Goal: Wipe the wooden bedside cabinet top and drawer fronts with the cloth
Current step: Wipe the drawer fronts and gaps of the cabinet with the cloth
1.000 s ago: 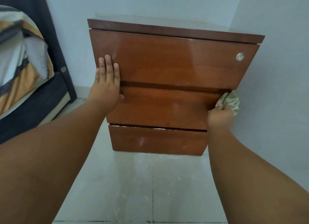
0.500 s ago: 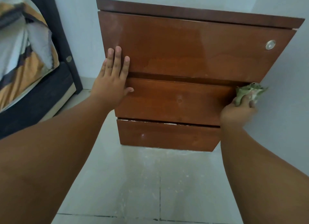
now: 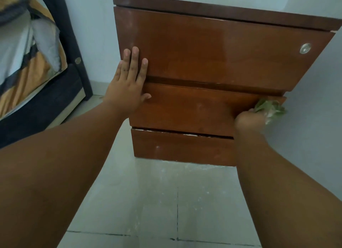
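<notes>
While the left hand lay flat with its fingers spread and straight against the left edge of the wooden bedside cabinet, the right hand was closed in a fist around a crumpled green and white cloth. The left palm covered the gap between the top drawer front and the middle drawer front, with the fingertips on the top front and the thumb resting on the middle one. The cloth was pressed against the right end of the middle drawer front, near its upper right corner, bunching out past the knuckles toward the pale wall just beside the cabinet. A round metal lock sat near the right edge of the top drawer front. The bottom drawer front showed pale smudges and a chipped, whitish line along its upper edge. Only the front rim of the cabinet top was visible, as a dark band above the drawers. The cabinet stood on a pale tiled floor marked with faint white streaks. To the left, well apart from the cabinet, a dark bed frame carried bedding patterned in orange, grey and white.
</notes>
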